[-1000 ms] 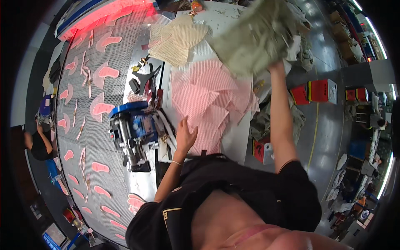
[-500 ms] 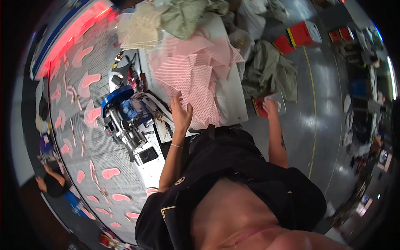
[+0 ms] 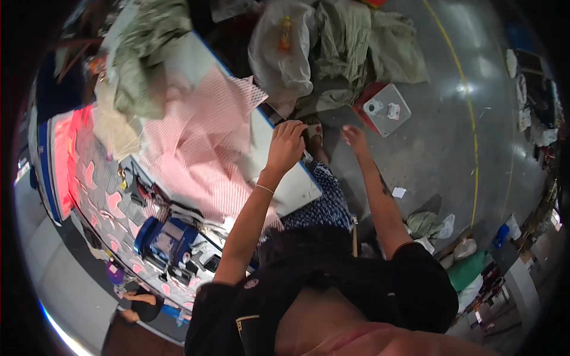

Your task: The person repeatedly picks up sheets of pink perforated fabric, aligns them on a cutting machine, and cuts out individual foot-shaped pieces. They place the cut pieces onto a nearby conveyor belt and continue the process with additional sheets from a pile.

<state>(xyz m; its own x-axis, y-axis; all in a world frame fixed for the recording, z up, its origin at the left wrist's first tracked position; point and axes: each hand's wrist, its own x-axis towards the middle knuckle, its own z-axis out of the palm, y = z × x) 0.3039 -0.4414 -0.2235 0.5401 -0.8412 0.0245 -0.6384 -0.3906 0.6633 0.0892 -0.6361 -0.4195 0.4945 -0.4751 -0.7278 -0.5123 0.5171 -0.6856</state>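
Observation:
My left hand [image 3: 285, 146] is above the right edge of a white table [image 3: 279, 185], back of the hand up. Its fingers bend downward and their tips are hidden, so a grip does not show. A loose heap of pink mesh-patterned sheets [image 3: 193, 142] covers the table to the left of this hand. My right hand [image 3: 354, 138] hangs over the grey floor, fingers slightly apart and nothing visible in them. Nearest to it is a red box with a whitish top [image 3: 386, 113], standing on the floor.
Cream sheets [image 3: 117, 127] and grey-green sacking [image 3: 148, 59] lie on the table's far left. Beyond its edge stand a translucent bag [image 3: 282, 47] and more sacking [image 3: 344, 47]. Blue-and-black equipment [image 3: 169, 240] is at left, beside a pink-patterned surface [image 3: 114, 202]. Another person [image 3: 145, 305] is at lower left.
The view has turned rightward, so the table and pink sheets sit further left. My left hand has gone from spread fingers beside the sheets to bent fingers over the table's right edge.

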